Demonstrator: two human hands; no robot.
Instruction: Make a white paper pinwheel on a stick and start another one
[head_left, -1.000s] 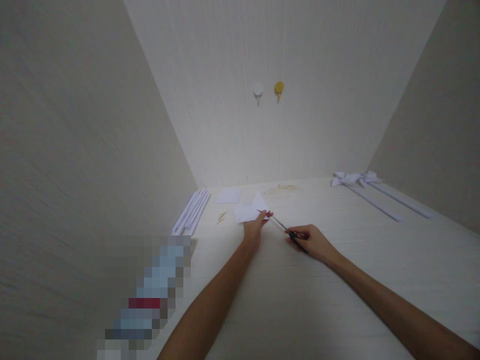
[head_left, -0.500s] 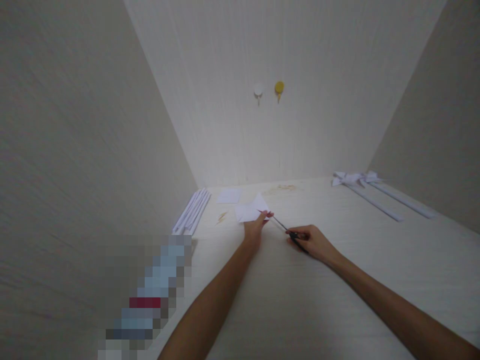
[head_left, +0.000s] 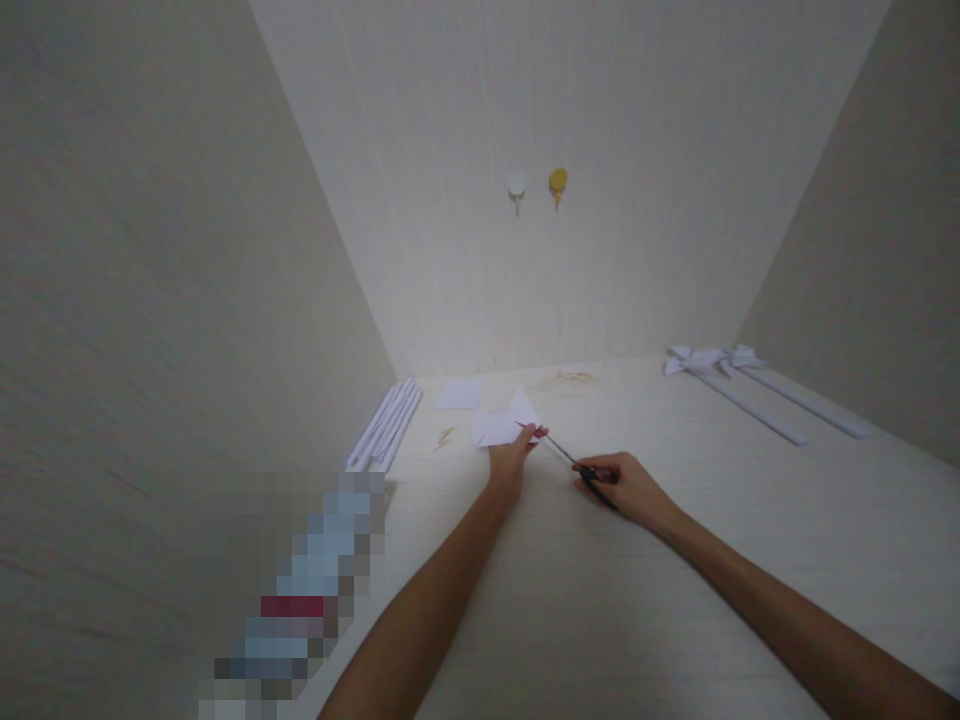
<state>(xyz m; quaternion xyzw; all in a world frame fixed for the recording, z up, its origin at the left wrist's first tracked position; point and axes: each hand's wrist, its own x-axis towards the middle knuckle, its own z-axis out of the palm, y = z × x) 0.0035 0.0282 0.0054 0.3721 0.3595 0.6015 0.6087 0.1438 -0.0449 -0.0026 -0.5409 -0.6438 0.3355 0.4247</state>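
Holding the sheet of paper [head_left: 501, 424] by its near edge, your left hand [head_left: 510, 458] pinches it just above the table [head_left: 600, 600], fingertips closed on the sheet. Your right hand [head_left: 628, 487] is closed around the dark handles of the scissors [head_left: 571, 461], whose blades point up and left and meet the paper beside your left fingertips. Whether the blades are parted or closed is too small to tell.

Compared with a second ago, almost nothing has shifted: both hands, the paper and the scissors keep the same places, so the cut appears to be paused or only creeping forward at the sheet's edge. The small drift of everything downward is camera movement, not hand movement.

Beyond the hands, a second square of paper [head_left: 457, 394] lies flat near the back wall. Rolled paper sticks [head_left: 386, 425] lie bundled at the left. Two finished paper pinwheels [head_left: 716, 361] lie at the far right. Two wall hooks [head_left: 537, 184] sit above.
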